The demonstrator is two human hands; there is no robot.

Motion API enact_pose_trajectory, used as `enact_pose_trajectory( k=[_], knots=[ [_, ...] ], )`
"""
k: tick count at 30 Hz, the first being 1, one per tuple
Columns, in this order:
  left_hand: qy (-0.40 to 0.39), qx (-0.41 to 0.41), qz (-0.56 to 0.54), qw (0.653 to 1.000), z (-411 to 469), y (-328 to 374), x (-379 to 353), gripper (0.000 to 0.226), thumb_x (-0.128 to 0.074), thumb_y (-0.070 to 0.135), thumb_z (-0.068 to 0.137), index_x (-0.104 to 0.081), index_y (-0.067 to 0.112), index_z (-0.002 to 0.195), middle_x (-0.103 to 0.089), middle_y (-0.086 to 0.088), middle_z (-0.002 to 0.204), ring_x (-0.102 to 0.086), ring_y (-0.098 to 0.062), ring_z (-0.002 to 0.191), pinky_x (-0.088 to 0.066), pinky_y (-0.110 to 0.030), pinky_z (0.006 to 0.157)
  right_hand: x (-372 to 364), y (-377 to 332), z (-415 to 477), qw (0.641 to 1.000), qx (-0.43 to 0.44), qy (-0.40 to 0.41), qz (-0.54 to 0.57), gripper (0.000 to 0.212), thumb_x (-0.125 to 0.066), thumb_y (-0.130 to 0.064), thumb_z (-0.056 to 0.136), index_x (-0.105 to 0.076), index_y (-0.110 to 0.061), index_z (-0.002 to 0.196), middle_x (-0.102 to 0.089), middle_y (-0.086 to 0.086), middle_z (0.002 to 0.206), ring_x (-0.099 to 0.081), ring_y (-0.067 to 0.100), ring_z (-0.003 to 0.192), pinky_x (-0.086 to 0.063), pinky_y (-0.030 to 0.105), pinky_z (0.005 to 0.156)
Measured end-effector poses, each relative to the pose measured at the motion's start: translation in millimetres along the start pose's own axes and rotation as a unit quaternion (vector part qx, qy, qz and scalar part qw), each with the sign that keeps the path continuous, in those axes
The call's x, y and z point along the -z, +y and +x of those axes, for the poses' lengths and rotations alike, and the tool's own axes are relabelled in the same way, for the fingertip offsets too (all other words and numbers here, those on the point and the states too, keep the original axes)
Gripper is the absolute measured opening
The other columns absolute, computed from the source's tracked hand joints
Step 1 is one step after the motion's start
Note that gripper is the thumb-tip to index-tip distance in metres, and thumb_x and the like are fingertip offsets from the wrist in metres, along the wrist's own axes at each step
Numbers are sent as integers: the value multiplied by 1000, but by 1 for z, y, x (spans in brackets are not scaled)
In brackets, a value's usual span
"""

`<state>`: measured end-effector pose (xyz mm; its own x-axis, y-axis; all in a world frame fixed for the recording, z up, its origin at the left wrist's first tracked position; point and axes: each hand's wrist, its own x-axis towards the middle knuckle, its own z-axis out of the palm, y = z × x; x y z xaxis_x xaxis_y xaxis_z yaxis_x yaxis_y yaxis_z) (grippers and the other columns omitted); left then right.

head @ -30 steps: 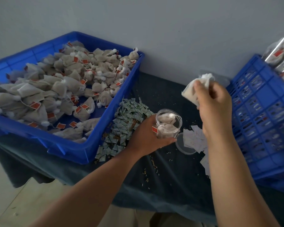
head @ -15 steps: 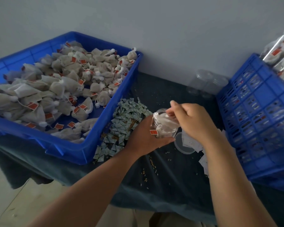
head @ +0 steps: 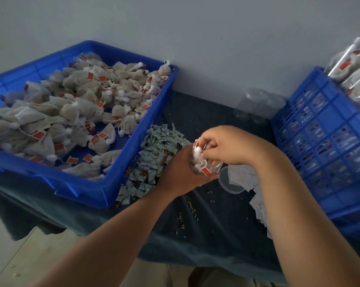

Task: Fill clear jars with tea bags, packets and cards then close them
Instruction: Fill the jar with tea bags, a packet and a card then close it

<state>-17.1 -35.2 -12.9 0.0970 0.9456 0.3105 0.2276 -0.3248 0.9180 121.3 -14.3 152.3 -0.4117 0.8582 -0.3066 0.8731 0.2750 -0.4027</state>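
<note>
Near edge: a dark cloth-covered surface (head: 206,241) strewn with loose grains (head: 187,204). Just beyond, I see the left grip (head: 180,171) wrapped round a clear jar (head: 194,162), which is held above the surface. The right grip (head: 231,146), fingers curled, pinches a tea bag (head: 197,150) at the jar's mouth, and a red tag (head: 206,171) hangs down the jar's side. Right of the jar, a clear lid (head: 226,184) lies flat, touching white cards (head: 244,175). Left of the jar, a heap of small packets (head: 154,158) lies against the blue tray (head: 112,183), which holds loose tea bags (head: 71,112). Farther off, empty clear jars (head: 255,106) stand by the wall. At right, a blue crate (head: 324,154) carries filled jars (head: 355,65).
</note>
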Motion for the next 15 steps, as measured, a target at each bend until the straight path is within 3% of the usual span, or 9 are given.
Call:
enact_pose_trajectory(
  k=[3, 5, 7, 10, 12, 14, 15],
  knots=[
    [5, -3, 6, 1000, 1, -1, 0, 60, -93, 66, 66, -57, 59, 113, -70, 31, 111, -71, 8, 95, -56, -13, 69, 4, 1, 3, 998, -45, -23, 32, 14, -65, -18, 106, -76, -25, 101, -83, -6, 90, -79, 4, 73, -61, 24, 73],
    [2, 7, 7, 1000, 1, -4, -1, 60, -93, 66, 67, -58, 53, 114, -73, 26, 109, -72, 6, 94, -60, -22, 72, 5, -4, 12, 996, -62, -44, -41, 23, -57, -20, 109, -79, -19, 105, -82, -3, 97, -74, 3, 62, -54, 17, 59],
    [-4, 16, 2, 1000, 1, -6, -2, 63, -93, 68, 66, -59, 52, 116, -75, 25, 109, -73, 6, 94, -63, -33, 77, 4, -12, 21, 988, -69, -76, -112, 29, -50, -21, 110, -79, -13, 111, -78, 3, 96, -64, 8, 54, -49, 22, 54],
    [-1, 5, -1, 1000, 1, -5, -1, 64, -93, 67, 67, -59, 56, 120, -74, 29, 111, -73, 8, 96, -58, -19, 74, 8, -16, 18, 990, -65, -85, -89, 32, -49, -32, 112, -79, -21, 115, -75, -3, 96, -64, 2, 50, -50, 22, 55],
    [-1, -6, -6, 1000, 2, -4, -2, 66, -92, 69, 67, -59, 54, 122, -74, 28, 114, -72, 8, 98, -54, -10, 71, 12, -8, 5, 998, -46, -31, -43, 31, -53, -49, 110, -78, -31, 112, -77, -11, 102, -75, 5, 71, -59, 28, 68],
    [5, -16, -5, 1000, 2, -4, -2, 67, -92, 71, 67, -60, 52, 122, -73, 28, 114, -72, 8, 99, -54, -11, 72, 10, 4, -12, 997, -5, 66, -36, 31, -64, -63, 98, -69, -41, 121, -72, -19, 109, -72, 3, 92, -59, 28, 78],
    [5, -20, -6, 1000, 3, -3, -2, 66, -91, 71, 68, -60, 52, 123, -74, 27, 114, -72, 8, 99, -55, -15, 73, 6, 9, -20, 994, 18, 92, -46, 43, -70, -68, 90, -62, -47, 127, -67, -24, 115, -68, -2, 97, -55, 25, 78]
  ],
)
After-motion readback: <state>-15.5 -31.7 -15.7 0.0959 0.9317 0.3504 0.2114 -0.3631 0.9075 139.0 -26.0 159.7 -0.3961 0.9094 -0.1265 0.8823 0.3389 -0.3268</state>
